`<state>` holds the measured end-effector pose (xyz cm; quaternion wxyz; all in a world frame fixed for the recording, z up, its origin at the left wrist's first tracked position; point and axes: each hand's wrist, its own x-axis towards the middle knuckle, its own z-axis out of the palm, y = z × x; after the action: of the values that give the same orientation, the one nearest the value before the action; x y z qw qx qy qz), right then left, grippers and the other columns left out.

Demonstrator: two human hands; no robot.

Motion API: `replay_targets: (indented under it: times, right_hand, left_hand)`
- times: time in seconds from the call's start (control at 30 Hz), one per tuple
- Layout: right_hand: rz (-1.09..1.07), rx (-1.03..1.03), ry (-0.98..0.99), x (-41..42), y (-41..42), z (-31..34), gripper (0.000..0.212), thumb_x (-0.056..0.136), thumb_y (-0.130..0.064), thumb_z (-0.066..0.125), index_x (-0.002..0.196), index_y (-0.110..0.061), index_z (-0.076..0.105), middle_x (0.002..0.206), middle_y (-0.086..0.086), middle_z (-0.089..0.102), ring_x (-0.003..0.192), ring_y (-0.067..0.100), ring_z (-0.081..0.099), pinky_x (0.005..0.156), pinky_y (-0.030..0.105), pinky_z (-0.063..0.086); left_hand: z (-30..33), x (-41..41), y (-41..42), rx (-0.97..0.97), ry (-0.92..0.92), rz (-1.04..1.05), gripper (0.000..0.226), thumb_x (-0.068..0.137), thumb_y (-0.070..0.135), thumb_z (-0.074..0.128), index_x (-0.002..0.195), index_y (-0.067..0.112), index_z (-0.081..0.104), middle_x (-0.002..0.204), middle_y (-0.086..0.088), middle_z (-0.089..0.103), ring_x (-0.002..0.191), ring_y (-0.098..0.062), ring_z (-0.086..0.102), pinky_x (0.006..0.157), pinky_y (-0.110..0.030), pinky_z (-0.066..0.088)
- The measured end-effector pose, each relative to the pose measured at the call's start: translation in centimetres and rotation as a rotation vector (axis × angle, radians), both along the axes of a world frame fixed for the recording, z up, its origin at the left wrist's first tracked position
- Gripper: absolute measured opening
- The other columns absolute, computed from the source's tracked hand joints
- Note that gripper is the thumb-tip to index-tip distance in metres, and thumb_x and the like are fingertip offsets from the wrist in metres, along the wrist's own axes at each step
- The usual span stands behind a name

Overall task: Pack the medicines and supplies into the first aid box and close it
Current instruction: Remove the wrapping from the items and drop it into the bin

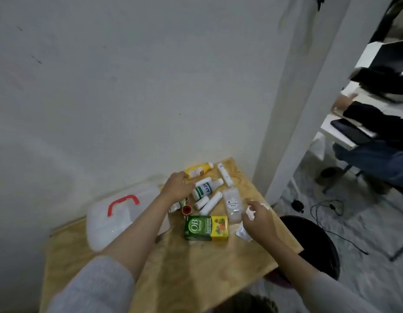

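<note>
The wooden table (196, 263) carries everything, and I am at the very start of the packing, as I judge it: nothing looks to have gone into the first aid box (114, 220) yet. That box, translucent white with a red handle (122, 203), sits to the left of my left forearm, and I cannot tell for certain whether its lid is open or down.

The green and yellow carton (206, 228) lies between my two hands, nearer to me than either. Just beyond my right hand (259, 219) is a clear packet with a round label (232, 205). Right of my left hand (176, 187) lies the green-labelled white bottle (206, 188); the yellow bottle (198, 171) is just past that hand's fingertips, on its side. Two small white tubes (207, 202) lie between the hands, a longer white tube (225, 174) farther off, and a little red cap (187, 209) just under my left wrist.

My left hand is loosely curled, fingers down over the near end of the yellow bottle, not clearly closed on it. My right hand pinches a small scrap of white wrapper (249, 213), with a silvery sachet (242, 232) beneath it.

Next, I think, the left hand must close on a bottle and carry it leftward to the box, whose lid must be open first.
</note>
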<state>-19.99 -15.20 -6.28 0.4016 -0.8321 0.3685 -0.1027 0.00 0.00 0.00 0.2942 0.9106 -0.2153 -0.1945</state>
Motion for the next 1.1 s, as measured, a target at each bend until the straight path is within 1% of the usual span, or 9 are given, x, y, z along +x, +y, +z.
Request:
replay_targets:
  times: [0.1, 0.23, 0.37, 0.43, 0.53, 0.73, 0.87, 1.0, 1.1]
  right_hand:
    - [-0.052, -0.089, 0.096, -0.5, -0.7, -1.7, 0.039, 0.077, -0.025, 0.056, 0.112, -0.01, 0.06, 0.112, 0.016, 0.064, 0.106, 0.035, 0.056, 0.086, 0.04, 0.046]
    - [-0.129, -0.132, 0.179, -1.1, -1.2, -3.7, 0.039, 0.076, -0.033, 0.055, 0.109, -0.013, 0.063, 0.108, 0.02, 0.063, 0.101, 0.039, 0.056, 0.085, 0.042, 0.045]
    - [-0.153, -0.13, 0.178, -1.3, -0.8, -4.0, 0.049, 0.068, -0.03, 0.054, 0.112, -0.009, 0.062, 0.115, 0.025, 0.053, 0.103, 0.042, 0.052, 0.087, 0.044, 0.044]
    - [-0.175, -0.106, 0.169, -1.3, -1.0, -4.0, 0.048, 0.067, -0.023, 0.063, 0.112, -0.007, 0.062, 0.118, 0.028, 0.049, 0.107, 0.044, 0.048, 0.088, 0.047, 0.044]
    - [-0.185, -0.107, 0.187, -1.5, -1.4, -4.3, 0.052, 0.061, -0.016, 0.077, 0.11, -0.009, 0.063, 0.121, 0.03, 0.048, 0.108, 0.044, 0.047, 0.085, 0.047, 0.046]
    - [-0.245, -0.126, 0.256, -1.5, -1.7, -4.2, 0.054, 0.066, -0.034, 0.078, 0.115, -0.023, 0.059, 0.127, 0.019, 0.043, 0.11, 0.04, 0.043, 0.093, 0.048, 0.04]
    - [-0.221, -0.067, 0.234, -1.5, -2.3, -4.2, 0.059, 0.065, -0.033, 0.079, 0.119, -0.022, 0.058, 0.119, 0.015, 0.046, 0.106, 0.036, 0.047, 0.092, 0.046, 0.04]
    - [-0.17, 0.084, 0.037, -1.3, -2.8, -4.0, 0.059, 0.066, -0.015, 0.08, 0.12, -0.011, 0.056, 0.119, 0.014, 0.04, 0.093, 0.024, 0.05, 0.083, 0.031, 0.043]
    - [-0.125, 0.132, -0.038, -1.0, -3.2, -3.7, 0.057, 0.069, -0.006, 0.077, 0.121, -0.007, 0.055, 0.119, 0.012, 0.042, 0.097, 0.021, 0.049, 0.076, 0.018, 0.04]
  left_hand:
    - [-1.1, 0.7, -0.4, 0.118, 0.023, 0.111, 0.035, 0.09, 0.025, 0.054, 0.117, 0.004, 0.06, 0.116, -0.011, 0.062, 0.109, -0.03, 0.059, 0.076, -0.027, 0.042]
    - [-4.0, 1.5, -1.0, 0.315, 0.063, 0.133, 0.031, 0.091, 0.027, 0.044, 0.107, 0.008, 0.062, 0.114, -0.017, 0.065, 0.102, -0.03, 0.06, 0.068, -0.027, 0.04]
    - [-5.9, 1.5, -1.5, 0.428, 0.054, 0.139, 0.041, 0.089, 0.03, 0.045, 0.126, 0.014, 0.053, 0.133, -0.02, 0.054, 0.125, -0.037, 0.046, 0.105, -0.038, 0.035]
    - [-7.2, 1.5, -1.7, 0.366, 0.09, 0.193, 0.043, 0.089, 0.025, 0.043, 0.13, 0.016, 0.05, 0.135, -0.019, 0.052, 0.128, -0.039, 0.042, 0.109, -0.042, 0.03]
    - [-8.8, 1.6, -1.6, 0.206, 0.121, 0.337, 0.039, 0.087, 0.018, 0.043, 0.123, 0.011, 0.058, 0.126, -0.022, 0.059, 0.117, -0.042, 0.05, 0.098, -0.044, 0.042]
    - [-8.4, 0.2, -1.6, 0.042, 0.089, 0.516, 0.033, 0.086, 0.019, 0.053, 0.117, 0.014, 0.062, 0.118, -0.018, 0.062, 0.111, -0.037, 0.055, 0.094, -0.041, 0.046]
    - [-7.5, -0.5, -1.9, -0.009, 0.051, 0.603, 0.038, 0.08, 0.013, 0.061, 0.118, 0.016, 0.061, 0.128, -0.019, 0.047, 0.11, -0.036, 0.053, 0.099, -0.039, 0.044]
    - [-6.4, -1.1, -2.0, -0.04, -0.013, 0.613, 0.041, 0.076, 0.004, 0.065, 0.116, 0.013, 0.062, 0.127, -0.017, 0.042, 0.109, -0.035, 0.052, 0.092, -0.035, 0.044]
    - [-5.5, -1.9, -2.0, -0.098, -0.06, 0.609, 0.037, 0.076, 0.002, 0.065, 0.112, 0.01, 0.064, 0.124, -0.018, 0.045, 0.108, -0.035, 0.052, 0.09, -0.035, 0.043]
